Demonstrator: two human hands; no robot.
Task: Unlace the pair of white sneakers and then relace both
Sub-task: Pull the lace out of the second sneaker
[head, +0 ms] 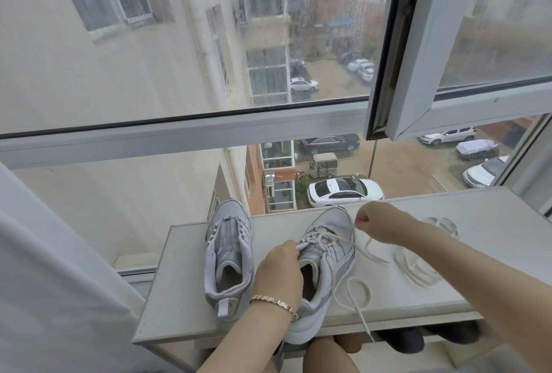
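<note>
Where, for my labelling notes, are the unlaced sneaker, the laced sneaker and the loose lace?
unlaced sneaker (230, 239), head view, its tongue.
laced sneaker (333, 218), head view, its toe.
loose lace (409, 266), head view, its coil.

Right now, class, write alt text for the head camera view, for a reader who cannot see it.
A person's left hand holds the laced white sneaker at its tongue while the right hand pinches its lace. The other sneaker stands laceless beside it on a white shelf below a window.
</note>
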